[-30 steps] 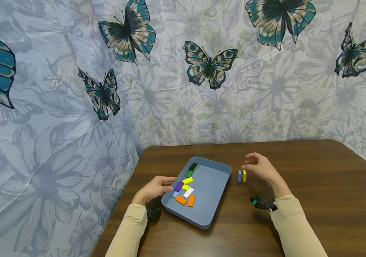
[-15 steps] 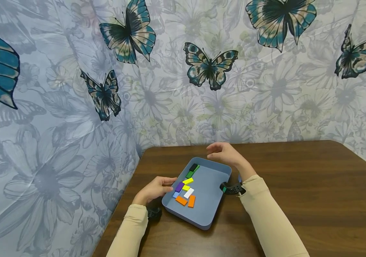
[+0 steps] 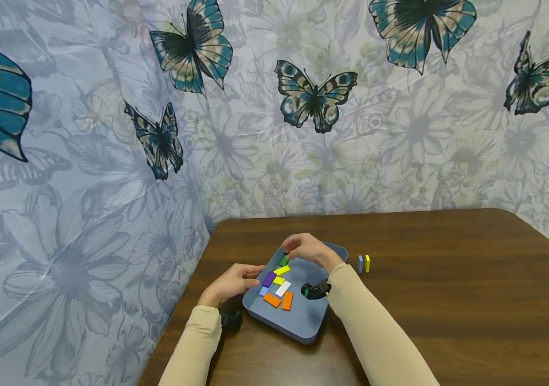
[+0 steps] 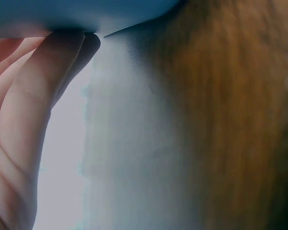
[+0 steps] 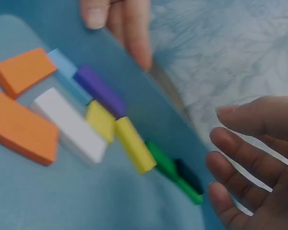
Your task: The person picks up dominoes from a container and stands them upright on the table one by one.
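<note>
butterfly wall (image 3: pixel 250 155), brown table (image 3: pixel 448 279), hands (image 3: pixel 311 250) partly covering tray (image 3: pixel 298 323)

I can read no words, labels, brands, numbers or signs from here; none on the blocks (image 3: pixel 283 289) or tray (image 3: pixel 301 317).

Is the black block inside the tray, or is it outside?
Inside the tray. The right wrist view shows the black block within the tray's walls, beside the green blocks.
</note>
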Motion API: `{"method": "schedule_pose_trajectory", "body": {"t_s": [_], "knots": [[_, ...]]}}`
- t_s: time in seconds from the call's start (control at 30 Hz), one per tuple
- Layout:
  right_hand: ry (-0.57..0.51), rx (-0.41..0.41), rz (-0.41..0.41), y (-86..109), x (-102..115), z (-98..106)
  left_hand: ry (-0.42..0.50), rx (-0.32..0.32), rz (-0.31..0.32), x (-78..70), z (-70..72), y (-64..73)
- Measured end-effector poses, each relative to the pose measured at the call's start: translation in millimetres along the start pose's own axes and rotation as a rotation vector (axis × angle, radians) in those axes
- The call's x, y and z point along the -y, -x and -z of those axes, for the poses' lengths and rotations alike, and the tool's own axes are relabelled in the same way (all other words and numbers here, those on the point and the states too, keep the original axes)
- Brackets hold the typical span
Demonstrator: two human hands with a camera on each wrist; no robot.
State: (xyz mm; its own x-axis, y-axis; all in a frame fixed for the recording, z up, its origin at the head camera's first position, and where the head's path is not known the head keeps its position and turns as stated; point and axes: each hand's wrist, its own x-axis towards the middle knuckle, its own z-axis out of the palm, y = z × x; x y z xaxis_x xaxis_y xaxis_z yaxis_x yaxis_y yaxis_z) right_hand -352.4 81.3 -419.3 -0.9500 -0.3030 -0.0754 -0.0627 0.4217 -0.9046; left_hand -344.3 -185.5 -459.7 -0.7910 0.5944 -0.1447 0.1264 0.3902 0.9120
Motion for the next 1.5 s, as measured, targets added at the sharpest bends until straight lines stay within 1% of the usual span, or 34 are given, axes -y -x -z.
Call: {"method": "schedule_pose_trajectory", "body": {"t_s": [0.1, 0.23, 0.4, 0.57, 0.8, 1.0, 1.27, 1.5], "knots": [[0.031, -0.003, -0.027, -4.5, -5.9, -7.5, 0.006, -0.006, 0.015, -1.3, 0.1, 0.7], [0.075, -0.018, -0.062, -7.4, -12.6, -14.8, 0.008, -0.011, 0.017, -1.7, -0.4, 1.6], [0.126, -0.032, -0.100, -7.0, -21.1, -19.8, 0.007, 0.001, 0.002, -0.2, -1.3, 1.8], [0.145, -0.032, -0.110, -5.9, -27.9, -21.7, 0.025, 0.000, 0.026, -0.5, -2.2, 2.1], [0.138, -0.030, -0.105, -6.7, -29.4, -24.5, 0.030, 0.004, 0.016, -0.5, -1.9, 1.3], [0.133, -0.054, -0.089, -6.8, -29.9, -26.9, 0.019, 0.005, 0.009, -0.7, -0.8, 0.7], [0.160, -0.063, -0.057, -8.2, -32.0, -31.2, 0.009, -0.002, 0.016, 0.6, 0.5, 0.2], [0.190, -0.054, -0.058, -7.8, -30.4, -33.2, 0.003, 0.005, 0.003, -1.0, 1.4, -0.6]]}}
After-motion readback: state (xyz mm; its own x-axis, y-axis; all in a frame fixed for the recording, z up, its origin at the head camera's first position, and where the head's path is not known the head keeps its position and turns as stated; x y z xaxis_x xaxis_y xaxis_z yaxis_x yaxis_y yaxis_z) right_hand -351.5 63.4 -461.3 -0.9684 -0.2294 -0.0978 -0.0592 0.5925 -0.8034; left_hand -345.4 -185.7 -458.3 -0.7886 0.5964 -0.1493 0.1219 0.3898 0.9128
